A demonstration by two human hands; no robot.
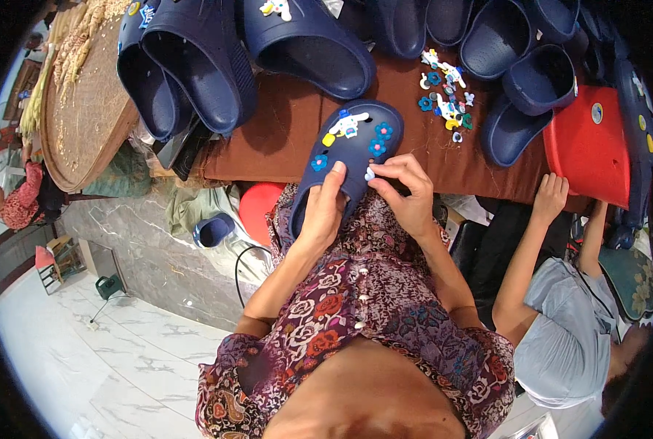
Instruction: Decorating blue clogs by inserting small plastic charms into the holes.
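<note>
A navy blue clog (357, 170) is held up in front of me, its toe pointing away. My left hand (322, 210) grips it by the opening, thumb on top and fingers inside or behind, partly hidden. On its upper sit a white dog-like charm (349, 124) with a yellow piece and several blue flower charms (319, 162). My right hand (407, 192) pinches a small white-and-lilac shoe charm (370, 174) against the clog's right side. Whether its stem is in a hole I cannot tell.
Loose charms (449, 95) lie on the brown cloth (275, 157) ahead. Several navy clogs (195, 69) line the table's far side. A co-worker's hand (552, 196) touches a red sheet-like piece (594, 150) at right. A round woven tray (85, 110) stands at left.
</note>
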